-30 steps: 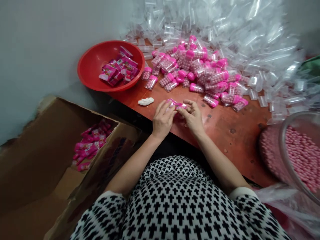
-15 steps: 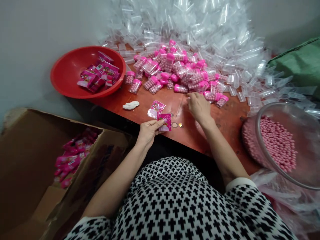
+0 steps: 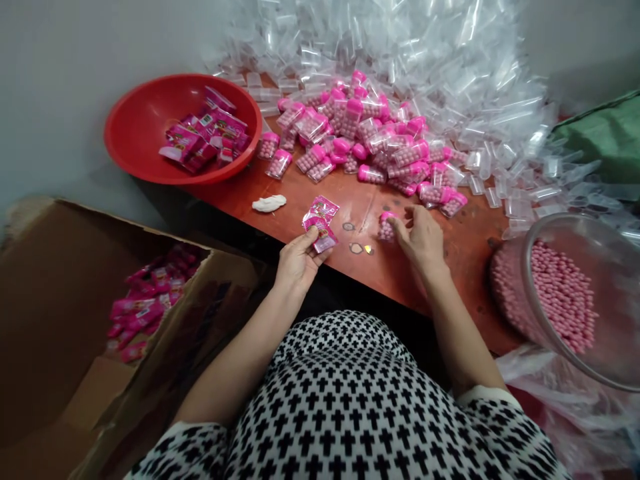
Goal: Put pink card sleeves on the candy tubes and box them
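Between thumb and fingers, my left hand (image 3: 296, 261) pinches a pink printed packet (image 3: 324, 238) near the table's front edge. Just behind it, a second pink packet (image 3: 321, 209) lies on the wood, partly covered by the held one. My right hand (image 3: 421, 239) grips a small clear bottle (image 3: 387, 227) with a pink cap and pink beads inside, low over the table. Beyond my hands spreads a heap of similar filled bottles (image 3: 353, 121).
At the left, a red basin (image 3: 120, 150) holds pink packets; below it stands a cardboard box (image 3: 45, 280) with more. Empty clear containers (image 3: 400, 40) are piled at the back. A clear bowl (image 3: 525, 267) of pink beads sits at right. A white crumpled piece (image 3: 269, 203) lies nearby.
My right hand has drawn back from the heap's front edge toward me, and a filled bottle now shows in its fingers. The packet in my left hand has tilted.
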Action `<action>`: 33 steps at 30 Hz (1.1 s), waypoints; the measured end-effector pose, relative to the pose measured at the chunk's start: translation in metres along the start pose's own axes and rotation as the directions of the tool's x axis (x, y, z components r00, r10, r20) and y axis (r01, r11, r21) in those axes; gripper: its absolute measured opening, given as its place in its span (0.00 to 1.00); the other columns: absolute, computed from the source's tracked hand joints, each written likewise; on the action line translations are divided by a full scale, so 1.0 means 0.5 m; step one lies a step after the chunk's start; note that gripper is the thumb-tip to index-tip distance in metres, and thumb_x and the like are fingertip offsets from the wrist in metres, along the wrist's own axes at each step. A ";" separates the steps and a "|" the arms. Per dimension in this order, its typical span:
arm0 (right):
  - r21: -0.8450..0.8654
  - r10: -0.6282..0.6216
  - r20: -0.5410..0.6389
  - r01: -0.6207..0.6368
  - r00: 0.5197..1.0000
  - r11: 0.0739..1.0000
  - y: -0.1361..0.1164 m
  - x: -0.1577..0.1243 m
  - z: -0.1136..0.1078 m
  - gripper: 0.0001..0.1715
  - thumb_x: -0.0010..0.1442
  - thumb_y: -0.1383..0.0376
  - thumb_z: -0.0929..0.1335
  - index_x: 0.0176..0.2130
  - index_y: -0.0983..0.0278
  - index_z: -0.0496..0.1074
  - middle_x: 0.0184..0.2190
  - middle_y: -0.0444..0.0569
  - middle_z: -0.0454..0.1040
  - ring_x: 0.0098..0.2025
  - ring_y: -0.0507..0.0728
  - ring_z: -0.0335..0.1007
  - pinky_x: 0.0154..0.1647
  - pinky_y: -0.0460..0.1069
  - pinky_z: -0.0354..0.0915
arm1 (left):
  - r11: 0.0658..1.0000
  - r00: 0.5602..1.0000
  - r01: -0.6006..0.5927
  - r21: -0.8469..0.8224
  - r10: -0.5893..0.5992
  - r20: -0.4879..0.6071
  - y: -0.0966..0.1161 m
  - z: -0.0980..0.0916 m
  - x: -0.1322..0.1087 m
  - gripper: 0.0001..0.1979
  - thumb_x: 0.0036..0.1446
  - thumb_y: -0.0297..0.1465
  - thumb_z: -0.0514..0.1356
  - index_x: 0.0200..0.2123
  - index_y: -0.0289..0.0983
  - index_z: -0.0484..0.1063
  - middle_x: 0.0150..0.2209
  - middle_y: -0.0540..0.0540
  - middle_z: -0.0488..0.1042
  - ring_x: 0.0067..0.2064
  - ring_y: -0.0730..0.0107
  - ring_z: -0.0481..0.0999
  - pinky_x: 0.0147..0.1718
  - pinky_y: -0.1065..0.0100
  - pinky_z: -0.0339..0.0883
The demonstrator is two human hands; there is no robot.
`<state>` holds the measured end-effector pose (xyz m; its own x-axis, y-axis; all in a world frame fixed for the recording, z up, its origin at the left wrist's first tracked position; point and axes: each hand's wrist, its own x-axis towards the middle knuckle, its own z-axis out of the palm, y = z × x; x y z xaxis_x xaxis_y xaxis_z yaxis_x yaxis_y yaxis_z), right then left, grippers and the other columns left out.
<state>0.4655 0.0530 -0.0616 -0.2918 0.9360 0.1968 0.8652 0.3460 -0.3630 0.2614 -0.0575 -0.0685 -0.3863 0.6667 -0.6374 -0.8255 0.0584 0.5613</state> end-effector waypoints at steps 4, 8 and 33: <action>-0.270 0.156 0.183 -0.103 0.971 0.957 -0.061 -0.016 -0.002 0.30 0.60 0.49 0.66 0.48 0.71 0.68 0.43 0.68 0.75 0.41 0.70 0.75 0.38 0.59 0.67 | 0.998 0.999 0.023 -0.063 -0.025 -0.028 0.001 0.009 -0.004 0.05 0.53 0.25 0.66 0.28 0.33 0.73 0.26 0.49 0.76 0.25 0.74 0.76 0.26 0.72 0.74; -0.283 0.206 0.223 -0.139 0.953 0.949 -0.063 -0.016 -0.009 0.15 0.62 0.61 0.64 0.40 0.71 0.72 0.35 0.68 0.76 0.39 0.70 0.76 0.41 0.61 0.67 | 0.984 0.996 0.050 -0.170 -0.063 -0.067 -0.002 0.013 -0.006 0.06 0.54 0.27 0.66 0.28 0.34 0.73 0.26 0.50 0.76 0.26 0.75 0.77 0.29 0.71 0.75; 0.839 -0.125 0.513 -0.464 0.849 0.285 -0.161 -0.160 0.047 0.21 0.56 0.48 0.69 0.33 0.63 0.68 0.20 0.39 0.72 0.16 0.47 0.67 0.13 0.40 0.63 | 0.994 0.962 -0.062 -0.086 0.083 0.259 -0.029 0.039 -0.028 0.19 0.41 0.37 0.74 0.28 0.32 0.71 0.24 0.50 0.74 0.23 0.77 0.72 0.25 0.73 0.66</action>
<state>0.4096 -0.0481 -0.0694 -0.5655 0.7846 -0.2542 0.0399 -0.2819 -0.9586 0.2866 -0.0532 -0.0576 -0.3336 0.8387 -0.4304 -0.8322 -0.0475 0.5525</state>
